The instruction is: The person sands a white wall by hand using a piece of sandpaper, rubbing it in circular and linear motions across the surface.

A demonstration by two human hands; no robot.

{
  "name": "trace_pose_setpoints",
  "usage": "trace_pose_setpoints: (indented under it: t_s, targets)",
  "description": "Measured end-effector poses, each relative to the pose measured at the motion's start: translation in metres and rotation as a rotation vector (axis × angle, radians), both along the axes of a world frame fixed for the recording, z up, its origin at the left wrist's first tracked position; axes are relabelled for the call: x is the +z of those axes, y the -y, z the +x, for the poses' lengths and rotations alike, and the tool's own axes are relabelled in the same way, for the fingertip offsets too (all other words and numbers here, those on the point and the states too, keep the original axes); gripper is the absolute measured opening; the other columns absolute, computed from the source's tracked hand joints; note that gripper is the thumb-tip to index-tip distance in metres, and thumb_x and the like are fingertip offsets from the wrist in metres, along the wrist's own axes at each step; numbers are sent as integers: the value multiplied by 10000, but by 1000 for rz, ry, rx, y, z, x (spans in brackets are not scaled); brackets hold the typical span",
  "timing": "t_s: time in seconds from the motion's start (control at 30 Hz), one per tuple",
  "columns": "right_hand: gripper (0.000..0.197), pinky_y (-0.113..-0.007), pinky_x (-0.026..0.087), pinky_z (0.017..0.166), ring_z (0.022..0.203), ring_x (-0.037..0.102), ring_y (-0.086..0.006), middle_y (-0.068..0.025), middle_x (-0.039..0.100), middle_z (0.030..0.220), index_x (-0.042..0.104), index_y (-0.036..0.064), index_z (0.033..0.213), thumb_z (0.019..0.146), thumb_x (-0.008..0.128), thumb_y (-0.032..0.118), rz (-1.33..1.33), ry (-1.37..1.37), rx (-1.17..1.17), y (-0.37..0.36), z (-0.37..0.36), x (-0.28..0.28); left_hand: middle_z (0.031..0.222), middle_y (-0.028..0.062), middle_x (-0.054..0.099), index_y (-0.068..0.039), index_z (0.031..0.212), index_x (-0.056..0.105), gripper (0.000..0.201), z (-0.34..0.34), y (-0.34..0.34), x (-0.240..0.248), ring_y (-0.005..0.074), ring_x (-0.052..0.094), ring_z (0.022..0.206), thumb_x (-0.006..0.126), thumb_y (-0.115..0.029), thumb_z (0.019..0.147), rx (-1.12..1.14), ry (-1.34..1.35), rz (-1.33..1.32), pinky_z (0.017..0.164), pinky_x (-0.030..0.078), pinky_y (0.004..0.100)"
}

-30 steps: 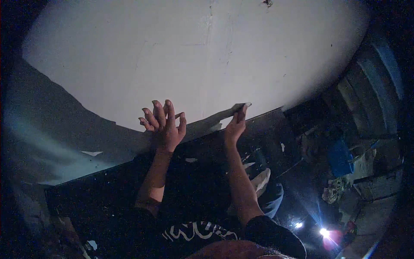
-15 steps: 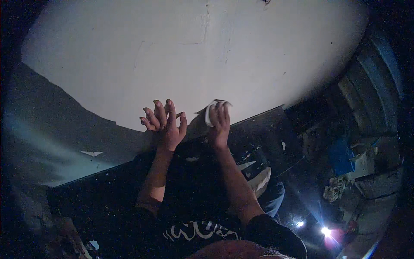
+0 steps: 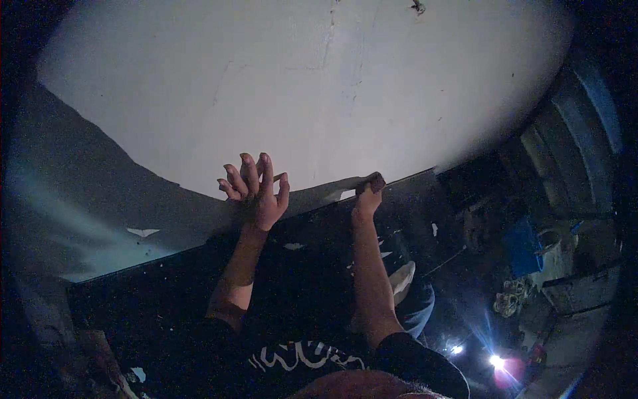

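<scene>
A broad white panel [image 3: 279, 113] fills the upper part of the view, with faint lines and smudges on it. My left hand [image 3: 259, 196] is open over its lower part, fingers spread and holding nothing; whether it touches the surface I cannot tell. To its right, my right hand [image 3: 367, 199] is closed around a small dark reddish-brown piece [image 3: 377, 181], which looks like folded sandpaper, close to the panel's lower edge. The fingers of that hand are partly hidden.
A bright lamp [image 3: 496, 362] shines at lower right. Beyond it are a blue container [image 3: 523, 247] and a clutter of pale objects [image 3: 508, 298]. Below the panel runs a dark edge, and a white scrap [image 3: 143, 233] shows at left.
My right hand has moved right and slightly down along the panel's edge and turned, so the piece shows its dark side instead of white. My left hand stays almost in place.
</scene>
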State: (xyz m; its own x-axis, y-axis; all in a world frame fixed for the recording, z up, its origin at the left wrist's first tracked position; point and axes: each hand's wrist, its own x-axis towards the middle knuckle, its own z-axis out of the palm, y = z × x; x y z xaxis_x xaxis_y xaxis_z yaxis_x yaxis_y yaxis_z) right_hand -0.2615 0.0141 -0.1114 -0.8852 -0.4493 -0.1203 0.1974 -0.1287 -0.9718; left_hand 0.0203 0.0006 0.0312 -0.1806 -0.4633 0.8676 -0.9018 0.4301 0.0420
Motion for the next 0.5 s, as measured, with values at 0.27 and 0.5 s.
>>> trace_pose_setpoints:
  t_s: [0.27, 0.5]
  targets:
    - [553, -382, 374, 1124, 1388, 432, -284, -201, 458, 1488, 462, 41, 1450, 907, 536, -31, -19, -824, 25, -23, 67, 92, 1645, 187, 94, -140, 1541, 333, 733, 0, 2, -3, 456, -111, 1494, 594, -447, 928, -36, -30, 2, 1135, -120, 635]
    - [616, -537, 300, 1154, 1442, 294, -458, -180, 420, 1526, 497, 77, 1438, 832, 603, 40, -79, -1306, 357, -35, 107, 99, 1621, 264, 110, -98, 1548, 299, 771, 0, 1, -4, 510, -100, 1477, 580, -473, 936, 19, 35, 22, 1106, -101, 695]
